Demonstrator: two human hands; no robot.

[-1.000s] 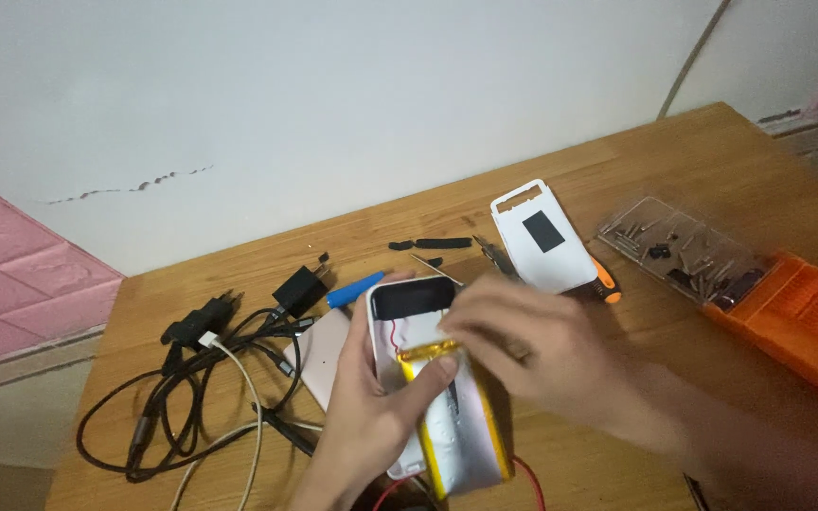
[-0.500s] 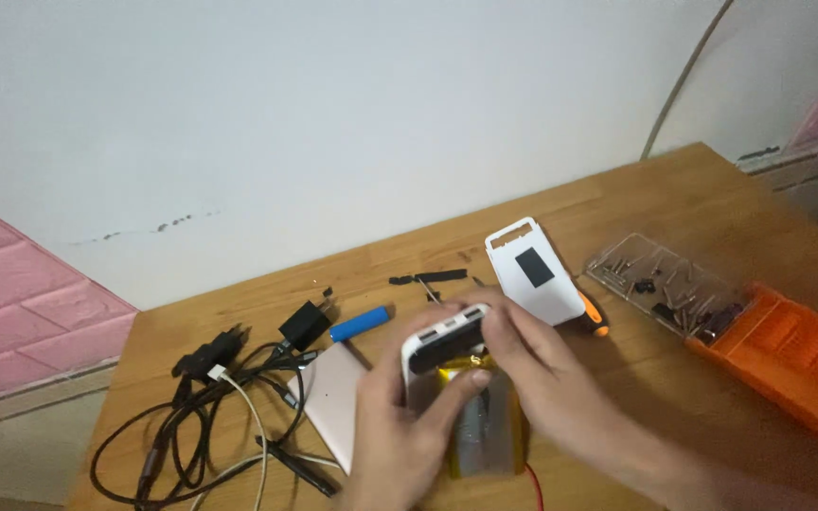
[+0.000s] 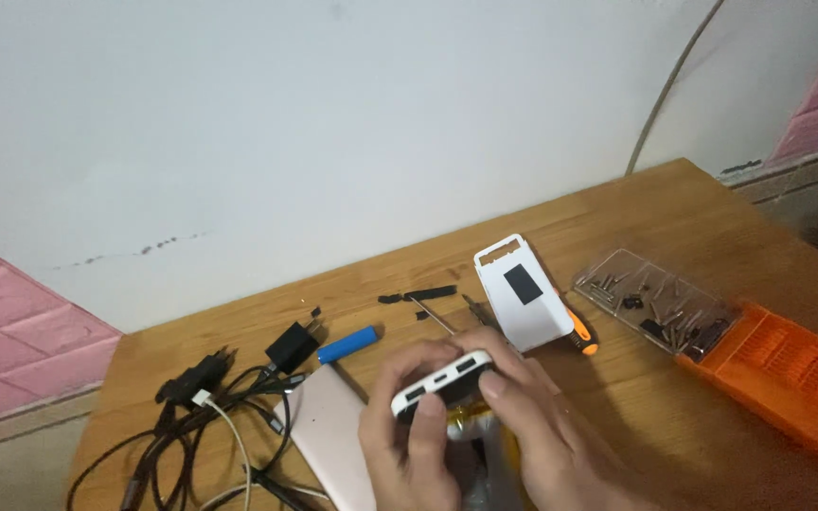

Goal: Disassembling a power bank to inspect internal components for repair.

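Both hands, the left hand [image 3: 409,454] and the right hand [image 3: 537,440], run off the near edge and hide most of the silver battery pouch [image 3: 471,445] beneath the white plastic power-bank end piece [image 3: 442,383]. The flat pale pink slab [image 3: 333,440] and tangled black cables [image 3: 191,435] are cut off there too. The small bits in the clear plastic tray [image 3: 655,303] are too tiny to identify.

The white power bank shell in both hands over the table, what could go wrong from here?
1. Both hands, left hand and right hand, pinch the white power bank shell over the silvery battery pouch; squeezing might dent the pouch.
2. The clear lid of bits beside the orange bit case lies open; an elbow could scatter them.
3. The tangled black cables lie close to the left hand and may snag.
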